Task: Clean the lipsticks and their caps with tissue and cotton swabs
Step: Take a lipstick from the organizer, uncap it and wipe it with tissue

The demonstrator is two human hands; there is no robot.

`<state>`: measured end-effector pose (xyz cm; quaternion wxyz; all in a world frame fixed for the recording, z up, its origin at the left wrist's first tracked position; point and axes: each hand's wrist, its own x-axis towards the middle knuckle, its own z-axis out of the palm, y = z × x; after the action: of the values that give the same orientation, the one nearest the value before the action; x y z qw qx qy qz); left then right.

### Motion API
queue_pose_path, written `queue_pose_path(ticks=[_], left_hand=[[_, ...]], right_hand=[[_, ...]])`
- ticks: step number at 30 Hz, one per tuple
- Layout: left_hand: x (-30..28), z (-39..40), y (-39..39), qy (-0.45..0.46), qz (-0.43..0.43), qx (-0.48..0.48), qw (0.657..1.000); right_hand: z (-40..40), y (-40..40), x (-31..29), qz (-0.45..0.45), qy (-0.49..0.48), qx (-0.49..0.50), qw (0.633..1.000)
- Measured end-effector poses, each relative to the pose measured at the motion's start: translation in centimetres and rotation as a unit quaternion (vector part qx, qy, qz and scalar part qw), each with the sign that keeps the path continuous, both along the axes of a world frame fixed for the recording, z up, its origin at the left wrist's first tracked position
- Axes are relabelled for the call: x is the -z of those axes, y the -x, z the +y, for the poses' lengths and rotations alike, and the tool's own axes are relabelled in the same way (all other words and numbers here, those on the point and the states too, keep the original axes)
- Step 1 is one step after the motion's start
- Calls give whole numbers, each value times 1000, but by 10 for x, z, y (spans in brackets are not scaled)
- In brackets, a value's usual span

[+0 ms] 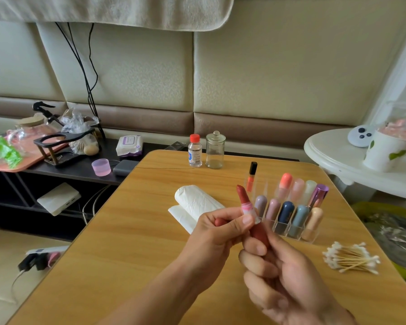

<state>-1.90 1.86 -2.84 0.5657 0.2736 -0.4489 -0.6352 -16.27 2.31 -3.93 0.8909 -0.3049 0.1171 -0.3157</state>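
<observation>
An open red lipstick (242,195) stands tilted above the wooden table (131,242), its bullet extended. My right hand (288,285) grips its red base. My left hand (213,233) pinches a small stained piece of tissue (248,207) against the lipstick's collar and also holds a red cap (220,222) in its fingers. Folded white tissue (195,205) lies behind my left hand. A pile of cotton swabs (352,258) lies at the right. A clear organizer (293,228) holds several capped lipsticks.
A small red-capped bottle (195,151) and an empty glass jar (215,151) stand at the table's far edge. An orange lip gloss (251,175) stands in the organizer's back row. A cluttered dark shelf (80,170) is to the left, a white round table (338,158) to the right.
</observation>
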Motion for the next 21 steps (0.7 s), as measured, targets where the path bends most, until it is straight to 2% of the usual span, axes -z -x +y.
queue_pose_path(ticks=[2,6,8,10,11,12,14,15,17,19,21], left_hand=[[1,1,1,6,-1,16,1000],[4,-8,-4,7,27,54,998],[-4,-19,-21,-6,52,-25,998],[-15,-29,-49,-12,-27,-163,986],[-19,-33,-63,1,-116,-227,967],[-20,-37,-76,18,-233,-281,931],[-17,-44,-91,62,-459,-337,820],[-16,-46,-93,92,-533,-331,774],[-10,-52,-94,140,-623,-273,720],[-3,-61,-91,158,-666,-224,693],[-1,-65,-82,145,-679,-225,683]], right_hand=[[-4,3,4,-46,-11,-31,998],[-8,8,8,-83,18,-19,996],[-7,10,1,-50,56,32,997],[-7,12,-3,46,114,114,986],[-6,12,-4,94,140,146,975],[-6,11,-3,132,161,166,964],[-5,9,-2,185,196,186,945],[-6,8,-1,199,210,192,938],[-7,6,-1,214,225,202,929],[-7,4,-1,216,217,208,929],[-10,5,0,204,192,216,936]])
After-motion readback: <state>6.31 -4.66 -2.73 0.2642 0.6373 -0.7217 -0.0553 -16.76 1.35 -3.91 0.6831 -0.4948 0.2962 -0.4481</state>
